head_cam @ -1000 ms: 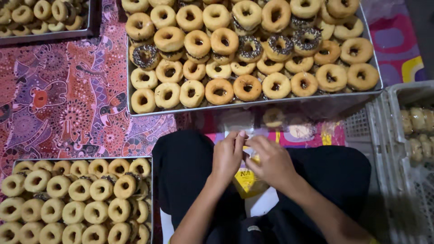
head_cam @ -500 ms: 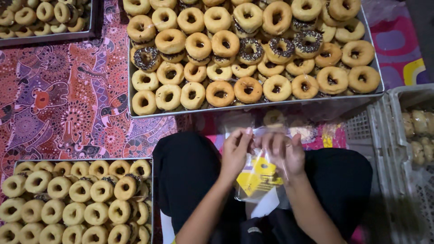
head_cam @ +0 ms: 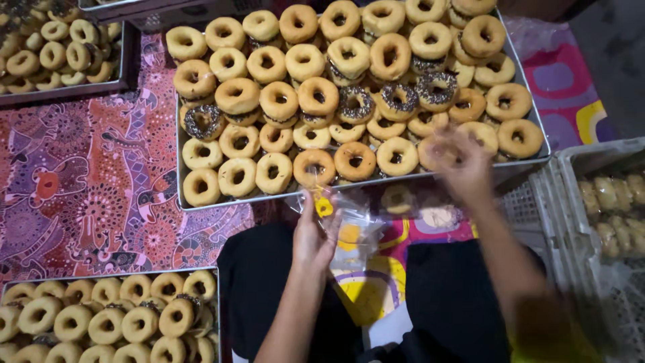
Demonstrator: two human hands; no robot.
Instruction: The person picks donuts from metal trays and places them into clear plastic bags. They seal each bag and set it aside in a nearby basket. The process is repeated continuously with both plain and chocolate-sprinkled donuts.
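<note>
The plastic bag (head_cam: 349, 232), clear with a yellow print, hangs in front of the person's lap, just below the near edge of the big tray (head_cam: 531, 114). The left hand (head_cam: 314, 235) has its fingers closed on the bag's top edge, pinching it so the bag dangles open-side up. The right hand (head_cam: 457, 158) is stretched out over the tray's near right corner, fingers loosely spread and curled over a plain doughnut (head_cam: 437, 153) in the front row. Motion blur makes it impossible to tell whether the fingers have actually closed on it.

To do this step well, my judgement is that the left hand should keep the bag's mouth wide and steady, close to the tray edge. The right hand should take one doughnut by its sides, lifting straight up so the neighbours and the sprinkled ones (head_cam: 356, 102) just behind are not smeared.

A second tray of doughnuts (head_cam: 101, 316) lies at the lower left on the patterned mat (head_cam: 80, 175), and a third tray (head_cam: 60, 50) is cut off at the top left. A white crate (head_cam: 591, 202) at the right holds pale wrapped items too blurred to identify. The right forearm is smeared, and the bag's mouth is partly hidden behind the left hand.
</note>
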